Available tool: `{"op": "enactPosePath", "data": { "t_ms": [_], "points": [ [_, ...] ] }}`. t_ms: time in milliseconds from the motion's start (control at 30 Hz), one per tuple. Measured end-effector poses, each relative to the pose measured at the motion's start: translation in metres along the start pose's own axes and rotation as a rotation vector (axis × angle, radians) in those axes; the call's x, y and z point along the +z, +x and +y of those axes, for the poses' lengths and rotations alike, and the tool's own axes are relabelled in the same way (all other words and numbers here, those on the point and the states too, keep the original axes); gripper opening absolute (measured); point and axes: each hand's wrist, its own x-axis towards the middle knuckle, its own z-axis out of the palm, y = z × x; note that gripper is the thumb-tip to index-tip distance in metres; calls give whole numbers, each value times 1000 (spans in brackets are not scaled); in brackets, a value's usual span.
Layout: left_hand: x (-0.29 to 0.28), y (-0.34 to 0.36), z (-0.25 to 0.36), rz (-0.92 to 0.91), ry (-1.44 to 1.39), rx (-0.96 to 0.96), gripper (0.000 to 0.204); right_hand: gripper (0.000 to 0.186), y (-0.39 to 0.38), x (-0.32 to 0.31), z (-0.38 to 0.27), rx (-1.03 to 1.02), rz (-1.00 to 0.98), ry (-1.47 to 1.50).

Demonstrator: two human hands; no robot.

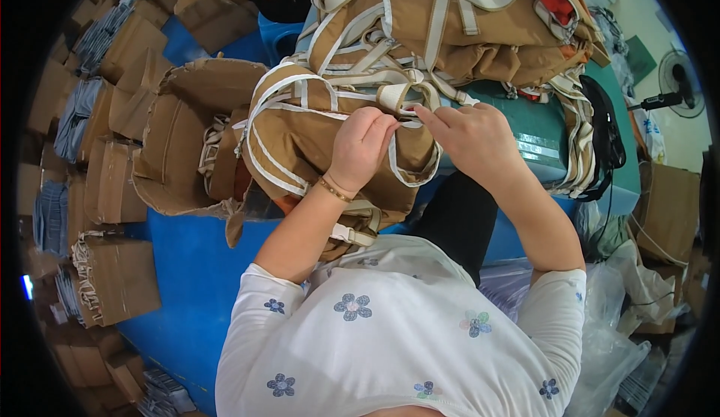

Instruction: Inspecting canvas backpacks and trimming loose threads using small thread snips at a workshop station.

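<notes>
A tan backpack (292,147) with white edging and cream webbing straps lies bunched in front of me, its lower part hanging over my lap. My left hand (361,145) pinches at its upper edge, thumb and fingers pressed together. Just to the right, my right hand (471,138) is closed too, its fingertips at the same edge beside a looped cream strap (391,97). The fingers hide the exact bit of the bag between them. A white plastic buckle (341,232) dangles on a strap below my left wrist.
More tan bags (480,42) are heaped on the green table (628,147) beyond my hands. An open cardboard box (169,147) holding straps stands at the left, near stacked cartons (120,274). Clear plastic bags (600,304) lie at the right; a fan (681,79) stands farther back.
</notes>
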Motion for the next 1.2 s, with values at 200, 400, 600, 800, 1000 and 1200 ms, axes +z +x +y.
{"op": "enactPosePath", "data": {
  "t_ms": [200, 400, 600, 800, 1000, 1200],
  "points": [
    [-1, 1, 0, -8, 12, 0, 17, 40, -3, -1, -2, 43, 9, 49],
    [-38, -6, 52, -225, -197, 288, 20, 41, -29, 9, -1, 445, 288, 509],
    [-49, -23, 71, -423, -266, 56, 23, 31, -67, 48, -41, 1042, 531, 1366],
    [-57, -24, 39, -158, -67, -270, 19, 12, -84, 73, -76, 1248, 563, 1817],
    [-44, 12, 15, -132, -94, -329, 22, 15, -65, 75, -88, 1251, 444, 1769],
    [-44, 24, 17, -492, -47, -170, 43, 24, -61, 75, -91, 1352, 381, 1739]
  ]
}}
